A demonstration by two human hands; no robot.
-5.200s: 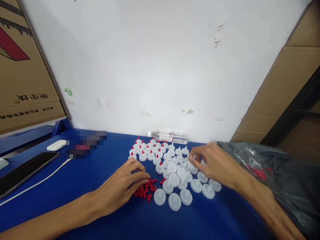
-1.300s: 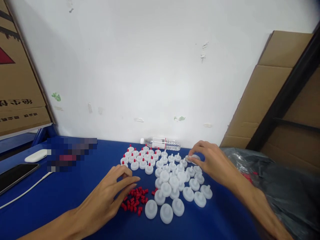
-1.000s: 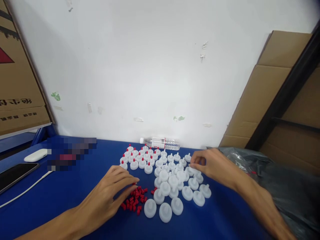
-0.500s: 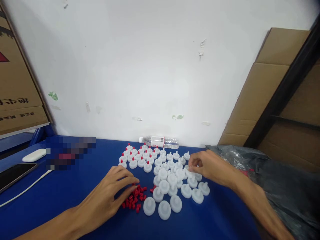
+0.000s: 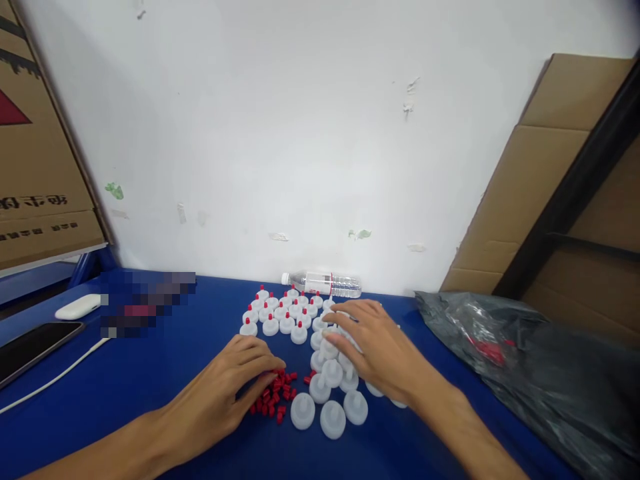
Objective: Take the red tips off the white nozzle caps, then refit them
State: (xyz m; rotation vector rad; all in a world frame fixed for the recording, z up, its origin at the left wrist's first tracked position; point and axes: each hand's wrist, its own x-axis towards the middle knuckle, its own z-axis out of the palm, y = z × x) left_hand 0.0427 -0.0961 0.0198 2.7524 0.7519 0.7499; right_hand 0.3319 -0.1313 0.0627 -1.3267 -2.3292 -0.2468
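Observation:
Several white plastic caps (image 5: 330, 419) with stems lie grouped on a blue table (image 5: 150, 393). Behind them stand caps fitted with red tips (image 5: 273, 325). A small heap of loose red plugs (image 5: 276, 395) lies to the left of the white caps. My left hand (image 5: 225, 393) rests at the heap, fingertips curled and pinching among the plugs; whether it grips one is hidden. My right hand (image 5: 375, 350) lies over the white caps with fingers stretched out, its fingertips on the caps at the left of the group.
A clear water bottle (image 5: 323, 284) lies on its side by the white wall. A black plastic bag (image 5: 525, 363) fills the right of the table. A phone (image 5: 30, 347), white cable (image 5: 55, 377) and white case (image 5: 77, 306) are at the left. Cardboard boxes (image 5: 35, 153) stand on both sides.
My right hand has moved left from the right edge of the white caps and now lies spread over their middle. My left hand has stayed at the red plugs.

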